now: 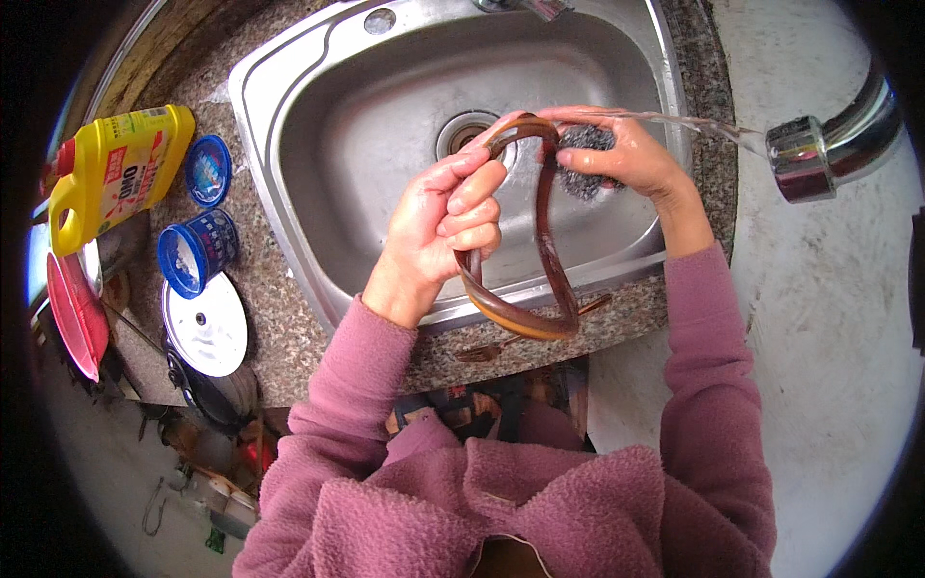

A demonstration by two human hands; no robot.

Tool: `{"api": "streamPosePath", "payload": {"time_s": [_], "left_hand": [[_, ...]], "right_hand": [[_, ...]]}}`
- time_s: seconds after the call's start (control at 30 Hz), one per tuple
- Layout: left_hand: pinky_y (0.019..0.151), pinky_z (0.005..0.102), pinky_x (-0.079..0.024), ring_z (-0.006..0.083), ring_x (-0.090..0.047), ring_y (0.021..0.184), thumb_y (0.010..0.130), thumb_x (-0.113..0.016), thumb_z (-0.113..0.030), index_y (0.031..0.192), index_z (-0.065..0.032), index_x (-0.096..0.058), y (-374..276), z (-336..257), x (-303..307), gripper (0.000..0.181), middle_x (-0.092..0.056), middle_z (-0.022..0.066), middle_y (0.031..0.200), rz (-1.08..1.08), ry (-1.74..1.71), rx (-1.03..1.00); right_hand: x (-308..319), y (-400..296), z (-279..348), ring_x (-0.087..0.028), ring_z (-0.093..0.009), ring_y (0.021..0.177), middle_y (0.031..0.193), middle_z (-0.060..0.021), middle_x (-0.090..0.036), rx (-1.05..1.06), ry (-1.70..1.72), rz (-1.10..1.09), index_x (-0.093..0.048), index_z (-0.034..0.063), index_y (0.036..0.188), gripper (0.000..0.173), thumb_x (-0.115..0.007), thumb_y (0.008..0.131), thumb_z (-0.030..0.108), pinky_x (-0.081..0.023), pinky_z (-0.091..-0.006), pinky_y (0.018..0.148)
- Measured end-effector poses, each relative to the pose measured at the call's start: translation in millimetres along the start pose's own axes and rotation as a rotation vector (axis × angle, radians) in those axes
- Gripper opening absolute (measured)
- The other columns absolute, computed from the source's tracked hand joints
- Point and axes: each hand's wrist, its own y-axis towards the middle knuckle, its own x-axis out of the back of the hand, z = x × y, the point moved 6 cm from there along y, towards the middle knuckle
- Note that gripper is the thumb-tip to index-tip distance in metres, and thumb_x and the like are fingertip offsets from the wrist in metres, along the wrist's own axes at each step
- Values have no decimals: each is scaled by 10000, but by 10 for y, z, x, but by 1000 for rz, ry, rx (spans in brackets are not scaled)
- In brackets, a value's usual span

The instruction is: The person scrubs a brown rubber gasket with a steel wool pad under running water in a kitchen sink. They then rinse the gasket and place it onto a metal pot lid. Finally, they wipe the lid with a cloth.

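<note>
A glossy wet brown and amber band (545,217) forms a loop over the sink's front rim; its exact kind is unclear. My left hand (455,224) grips the loop's left side, fingers curled around it. In my right hand (625,155) is a grey metal wire scourer (587,162), pressed near the band's upper right side. Water runs from the faucet spout (802,159) at the right onto the right hand. Below lies the stainless steel sink (347,180), with its drain (466,134) partly behind the left hand and loop.
On the granite counter (289,354) at left stand a yellow detergent jug (119,173), a blue lid (209,170), an open blue tub (196,253) and a white pot lid (204,325). A pink basin (74,318) is farther left. A fork (478,353) lies at the counter's front edge.
</note>
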Motion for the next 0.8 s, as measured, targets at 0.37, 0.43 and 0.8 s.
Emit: {"api": "streamPosePath", "payload": {"time_s": [0.37, 0.43, 0.8], "left_hand": [[683, 219, -445, 97, -521, 723, 824, -496, -53, 1195, 21, -460, -9, -242, -137, 381, -591, 54, 929, -214, 1649, -300], [692, 218, -449, 91, -518, 723, 835, -495, -59, 1204, 22, -453, 52, -146, -259, 381, -590, 49, 925, -234, 1587, -245], [365, 187, -200, 39, -262, 400, 850, -420, -40, 1106, -5, -477, 182, -191, -175, 265, -453, 15, 614, -332, 955, -339]], "right_hand": [[341, 42, 342, -522, -165, 888, 863, -73, -572, -44, -497, 133, -654, 65, 876, 294, -718, 665, 259, -408, -274, 795], [342, 39, 445, -508, -179, 902, 882, -78, -547, -25, -459, 115, -658, 84, 877, 312, -724, 655, 291, -400, -279, 803], [294, 188, 603, -531, -55, 703, 810, -3, -616, 196, -199, -492, -616, 48, 926, 199, -618, 777, 180, -418, -201, 580]]}}
